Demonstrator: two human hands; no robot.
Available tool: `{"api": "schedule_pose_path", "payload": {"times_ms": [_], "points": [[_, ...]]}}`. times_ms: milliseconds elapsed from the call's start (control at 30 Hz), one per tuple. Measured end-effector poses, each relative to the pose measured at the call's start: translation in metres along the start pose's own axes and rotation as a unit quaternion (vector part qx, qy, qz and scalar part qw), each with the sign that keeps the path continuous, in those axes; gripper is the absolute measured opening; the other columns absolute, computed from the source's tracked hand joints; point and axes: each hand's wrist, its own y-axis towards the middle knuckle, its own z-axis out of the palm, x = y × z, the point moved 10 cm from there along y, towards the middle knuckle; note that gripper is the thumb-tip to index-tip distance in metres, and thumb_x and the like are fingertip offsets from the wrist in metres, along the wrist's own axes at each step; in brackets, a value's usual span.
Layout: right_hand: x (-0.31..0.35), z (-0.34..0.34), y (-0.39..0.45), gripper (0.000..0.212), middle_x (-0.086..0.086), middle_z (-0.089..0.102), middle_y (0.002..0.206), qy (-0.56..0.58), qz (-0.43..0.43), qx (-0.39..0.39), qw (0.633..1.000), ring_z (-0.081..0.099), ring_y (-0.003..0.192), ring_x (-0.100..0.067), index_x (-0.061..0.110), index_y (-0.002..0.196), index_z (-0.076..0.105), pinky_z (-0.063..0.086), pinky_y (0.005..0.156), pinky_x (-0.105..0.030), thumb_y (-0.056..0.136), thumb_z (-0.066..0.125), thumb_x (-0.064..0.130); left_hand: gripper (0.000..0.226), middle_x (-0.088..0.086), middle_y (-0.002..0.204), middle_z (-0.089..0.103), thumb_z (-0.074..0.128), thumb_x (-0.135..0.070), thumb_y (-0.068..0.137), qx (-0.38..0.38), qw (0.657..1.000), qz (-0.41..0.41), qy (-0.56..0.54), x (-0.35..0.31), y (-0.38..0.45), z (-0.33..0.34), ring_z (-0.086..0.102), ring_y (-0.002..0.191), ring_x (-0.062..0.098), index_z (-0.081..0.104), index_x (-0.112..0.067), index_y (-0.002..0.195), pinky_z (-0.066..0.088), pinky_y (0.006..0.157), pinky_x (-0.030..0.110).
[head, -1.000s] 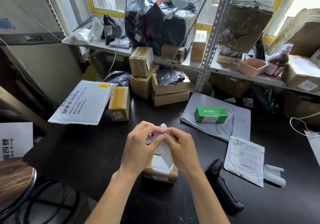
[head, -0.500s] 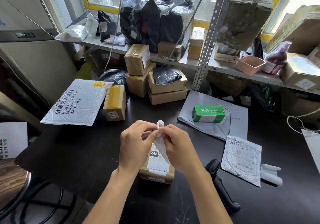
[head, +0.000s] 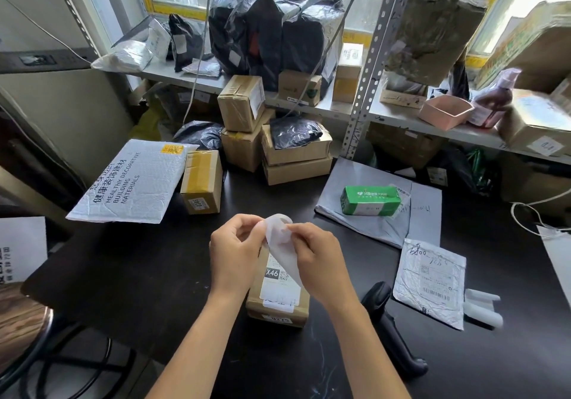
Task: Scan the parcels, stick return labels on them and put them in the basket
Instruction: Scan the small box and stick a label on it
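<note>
Peeling a return label [head: 281,245], pinched between left hand [head: 236,252] and right hand [head: 318,261] above the small box [head: 278,301] at lower centre of the tabletop [head: 139,278]: sticking apparently pending, basket unseen, other parcels waiting

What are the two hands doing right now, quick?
Left hand: fingers pinch the white label sheet at its top edge.
Right hand: pinches the same sheet, above the small cardboard parcel.
</note>
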Motion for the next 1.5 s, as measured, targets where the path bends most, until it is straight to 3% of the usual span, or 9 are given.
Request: {"api": "schedule_pose_path", "payload": {"times_ms": [167,533,733,833,967,1100,1333,1433,1500], "points": [[-0.034,0.006,0.003,0.03,0.009,0.074,0.094,0.1,0.08,0.011,0.992,0.065,0.09,-0.003,0.018,0.102,0.077,0.045,0.072,-0.014,0.097,0.051,0.005,0.008,0.021,0.088,0.072,0.065,-0.007,0.093,0.009,0.983,-0.139,-0.121,0.037,-0.001,0.008,0.069,0.089,0.039,0.073,-0.006,0.091,0.057,0.087,0.056],[-0.049,0.0,-0.002,0.043,0.01,0.065,0.083,0.166,0.077,0.101,0.978,0.055,0.08,-0.005,0.026,0.078,0.071,0.041,0.073,-0.017,0.096,0.047,-0.004,0.013,0.01,0.087,0.073,0.055,-0.01,0.1,0.154,0.971,-0.175,-0.048,0.043,0.003,0.018,0.071,0.083,0.022,0.066,-0.003,0.097,0.059,0.072,0.031],[-0.062,-0.009,-0.002,0.031,0.003,0.066,0.083,0.251,0.103,0.075,0.96,0.055,0.077,-0.01,0.021,0.078,0.072,0.04,0.068,-0.022,0.094,0.052,0.003,0.013,0.011,0.099,0.07,0.054,-0.015,0.101,0.051,0.97,-0.224,-0.085,0.056,0.005,0.002,0.067,0.09,0.022,0.065,-0.008,0.101,0.052,0.07,0.03],[-0.091,-0.022,-0.002,0.026,-0.002,0.067,0.079,0.315,0.16,-0.035,0.935,0.056,0.072,-0.015,0.015,0.081,0.073,0.042,0.062,-0.025,0.092,0.054,0.002,0.013,0.009,0.095,0.066,0.052,-0.019,0.102,-0.03,0.978,-0.201,-0.056,0.057,0.006,-0.016,0.061,0.078,0.016,0.064,-0.014,0.102,0.048,0.065,0.028],[-0.137,-0.032,-0.019,0.03,-0.006,0.066,0.077,0.344,0.274,-0.17,0.882,0.056,0.065,-0.018,0.011,0.085,0.069,0.045,0.058,-0.027,0.096,0.047,-0.006,0.011,0.009,0.085,0.066,0.049,-0.019,0.103,-0.047,0.989,-0.139,0.007,0.053,0.005,-0.021,0.057,0.052,0.009,0.059,-0.015,0.101,0.046,0.052,0.024],[-0.162,-0.031,-0.03,0.028,-0.006,0.069,0.091,0.321,0.315,-0.207,0.869,0.062,0.077,-0.019,0.007,0.104,0.069,0.05,0.065,-0.029,0.094,0.048,-0.008,0.01,0.008,0.089,0.071,0.05,-0.014,0.103,-0.015,0.992,-0.122,-0.014,0.057,0.001,-0.009,0.075,0.073,0.017,0.058,-0.009,0.1,0.06,0.066,0.028],[-0.175,-0.021,-0.03,0.043,-0.007,0.06,0.122,0.315,0.346,-0.207,0.86,0.059,0.11,-0.019,0.004,0.137,0.052,0.048,0.097,-0.032,0.095,0.055,-0.003,0.009,-0.007,0.092,0.076,0.062,-0.01,0.094,0.029,0.996,-0.08,0.027,0.06,-0.006,0.007,0.072,0.09,0.008,0.067,-0.016,0.09,0.06,0.084,0.039],[-0.153,-0.034,-0.03,0.022,-0.005,0.062,0.107,0.168,0.327,-0.202,0.908,0.056,0.084,-0.014,0.01,0.115,0.062,0.043,0.075,-0.028,0.094,0.058,0.007,0.01,-0.011,0.099,0.074,0.064,-0.01,0.093,0.048,0.996,-0.06,0.049,0.055,-0.01,0.014,0.069,0.094,0.001,0.069,-0.019,0.093,0.059,0.084,0.03],[-0.136,-0.023,-0.023,0.013,-0.01,0.065,0.086,0.182,0.312,-0.138,0.922,0.055,0.065,-0.014,0.007,0.09,0.068,0.044,0.063,-0.026,0.095,0.06,0.016,0.014,-0.011,0.103,0.074,0.066,-0.006,0.091,0.056,0.997,-0.038,0.048,0.049,-0.014,0.018,0.068,0.096,-0.002,0.069,-0.019,0.094,0.057,0.085,0.023]]}}
